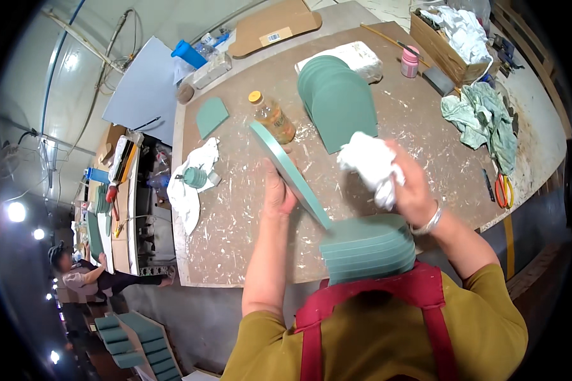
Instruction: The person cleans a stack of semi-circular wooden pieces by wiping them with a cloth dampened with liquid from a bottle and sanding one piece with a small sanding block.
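My left hand (278, 195) grips a green rounded panel (287, 170) by its lower face, holding it on edge and tilted above the table. Bunched in my right hand (418, 190) is a white cloth (368, 164), apart from the panel. Close to my body, below the right hand, lies a stack of similar green panels (368, 251). A second stack of green panels (344, 111) is fanned out farther up the table. Just beyond the held panel stands a clear bottle with a yellow cap (276, 120) and amber liquid inside.
The brown table (229, 247) is flecked with white. On its left are a green offcut (211, 117) and a white rag (187, 190). At right sit a pink jar (410, 61), a green rag (489, 124), orange-handled scissors (504, 190) and a carton (448, 47). Another person (86, 276) works far left.
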A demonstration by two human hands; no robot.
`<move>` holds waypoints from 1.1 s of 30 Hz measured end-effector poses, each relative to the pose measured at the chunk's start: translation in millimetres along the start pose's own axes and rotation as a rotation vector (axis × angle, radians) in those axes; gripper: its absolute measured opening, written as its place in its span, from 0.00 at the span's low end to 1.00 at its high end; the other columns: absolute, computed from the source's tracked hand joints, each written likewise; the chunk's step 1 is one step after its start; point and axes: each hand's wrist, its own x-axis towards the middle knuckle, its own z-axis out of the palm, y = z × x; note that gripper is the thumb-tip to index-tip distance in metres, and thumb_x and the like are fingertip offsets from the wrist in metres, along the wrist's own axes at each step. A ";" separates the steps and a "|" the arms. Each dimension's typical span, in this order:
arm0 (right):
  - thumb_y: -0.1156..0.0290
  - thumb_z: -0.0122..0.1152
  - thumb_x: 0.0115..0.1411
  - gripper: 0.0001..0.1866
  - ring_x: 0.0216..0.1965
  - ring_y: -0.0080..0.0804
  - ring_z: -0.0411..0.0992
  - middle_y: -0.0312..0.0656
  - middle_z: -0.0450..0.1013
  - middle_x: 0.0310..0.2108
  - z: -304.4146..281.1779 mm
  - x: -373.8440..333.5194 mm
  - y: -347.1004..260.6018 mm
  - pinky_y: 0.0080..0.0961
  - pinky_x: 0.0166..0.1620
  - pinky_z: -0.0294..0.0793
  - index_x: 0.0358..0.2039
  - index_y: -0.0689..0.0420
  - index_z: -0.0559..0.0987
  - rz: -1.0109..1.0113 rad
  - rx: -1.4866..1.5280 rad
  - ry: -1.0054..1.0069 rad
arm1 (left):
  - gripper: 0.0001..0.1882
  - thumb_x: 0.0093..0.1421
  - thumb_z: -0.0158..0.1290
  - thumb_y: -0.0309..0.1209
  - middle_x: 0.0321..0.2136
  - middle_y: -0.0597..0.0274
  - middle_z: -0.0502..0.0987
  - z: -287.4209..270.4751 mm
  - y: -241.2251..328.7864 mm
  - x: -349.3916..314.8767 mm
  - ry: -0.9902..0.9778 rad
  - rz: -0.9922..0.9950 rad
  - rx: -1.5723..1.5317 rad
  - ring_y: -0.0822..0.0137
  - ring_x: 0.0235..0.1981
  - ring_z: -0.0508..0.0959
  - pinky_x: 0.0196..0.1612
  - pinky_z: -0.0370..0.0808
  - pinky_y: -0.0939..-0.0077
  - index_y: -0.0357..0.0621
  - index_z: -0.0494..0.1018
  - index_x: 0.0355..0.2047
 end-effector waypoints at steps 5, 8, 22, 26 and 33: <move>0.74 0.59 0.49 0.22 0.55 0.51 0.65 0.49 0.65 0.56 25.5 8.7 -42.4 0.42 0.56 0.65 0.49 0.55 0.76 -0.543 -0.348 -0.328 | 0.30 0.60 0.49 0.54 0.31 0.65 0.73 17.1 -7.4 -4.6 -0.018 -0.031 0.055 0.70 0.32 0.75 0.33 0.76 0.75 0.43 0.65 0.51; 0.72 0.61 0.52 0.22 0.61 0.51 0.58 0.44 0.64 0.59 34.6 27.5 -32.7 0.44 0.59 0.62 0.49 0.54 0.74 -0.567 -0.325 -0.251 | 0.24 0.64 0.48 0.47 0.40 0.59 0.75 71.5 -7.8 -21.0 0.068 -0.090 -0.059 0.64 0.38 0.77 0.38 0.79 0.68 0.42 0.66 0.51; 0.71 0.45 0.65 0.15 0.44 0.27 0.72 0.41 0.73 0.44 -52.9 38.1 91.3 0.26 0.46 0.73 0.50 0.62 0.71 0.407 0.743 0.521 | 0.17 0.64 0.49 0.34 0.42 0.54 0.75 39.9 -40.1 65.0 0.115 0.119 0.851 0.66 0.42 0.73 0.47 0.69 0.72 0.33 0.67 0.48; 0.71 0.43 0.66 0.15 0.47 0.30 0.72 0.42 0.72 0.46 -72.6 -2.8 95.8 0.29 0.51 0.72 0.50 0.63 0.70 0.441 0.808 0.709 | 0.16 0.65 0.48 0.34 0.40 0.56 0.74 28.8 -53.7 96.9 0.176 0.197 0.778 0.68 0.40 0.73 0.45 0.70 0.72 0.34 0.66 0.46; 0.71 0.43 0.65 0.14 0.41 0.24 0.73 0.38 0.74 0.40 -47.9 -36.4 67.1 0.23 0.44 0.73 0.47 0.63 0.71 0.565 0.699 0.519 | 0.21 0.60 0.55 0.33 0.43 0.54 0.69 13.6 -80.6 119.5 0.454 0.339 1.212 0.65 0.43 0.70 0.49 0.68 0.69 0.34 0.63 0.48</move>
